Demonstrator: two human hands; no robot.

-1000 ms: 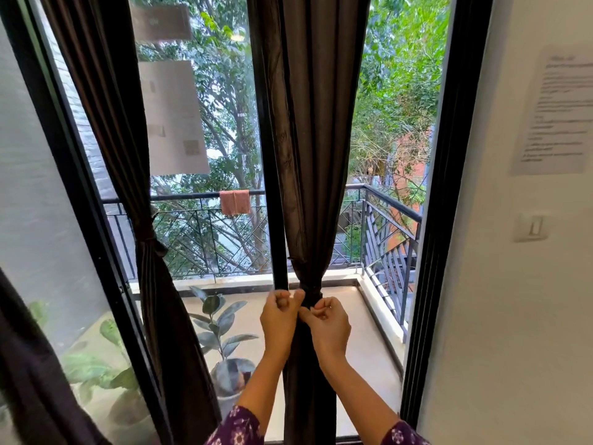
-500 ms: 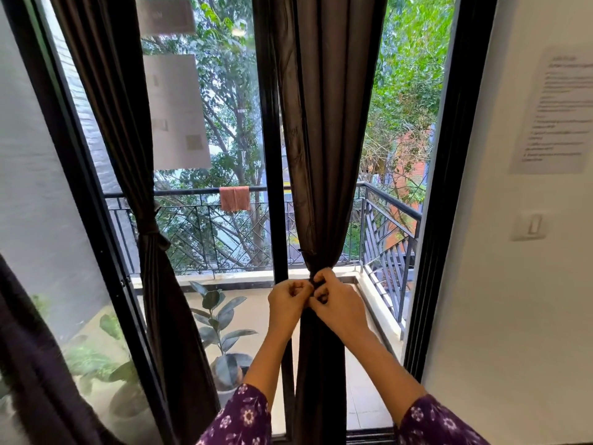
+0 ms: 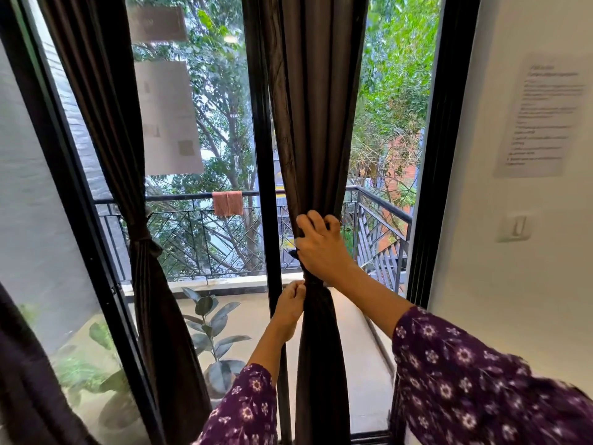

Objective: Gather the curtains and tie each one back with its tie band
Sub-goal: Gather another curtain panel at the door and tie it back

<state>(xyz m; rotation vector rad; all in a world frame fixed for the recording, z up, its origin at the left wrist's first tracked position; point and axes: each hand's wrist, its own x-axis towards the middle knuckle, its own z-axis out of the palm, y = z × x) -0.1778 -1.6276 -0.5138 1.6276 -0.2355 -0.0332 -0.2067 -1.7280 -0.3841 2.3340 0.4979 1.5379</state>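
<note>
Gripping: our right hand [image 3: 321, 245] curls tight round the gathered middle curtain [image 3: 314, 123], bunching it into a narrow neck.
Just below the grip: our left hand [image 3: 290, 308], fingers curled, pinches the same curtain's left edge where the cloth narrows.
Beside the grip: a dark tip of cloth pokes out left of our right hand; we cannot tell whether it is this curtain's band.
Well left of the grip: the left curtain [image 3: 154, 316] hangs cinched by its tie band [image 3: 144, 240].
Beyond the grip: an orange cloth [image 3: 227, 203] drapes over the balcony railing [image 3: 179, 198]; a potted plant [image 3: 211, 319] stands below and left.
Right of the grip: a printed sheet [image 3: 542, 117] and a wall switch [image 3: 515, 226].
</note>
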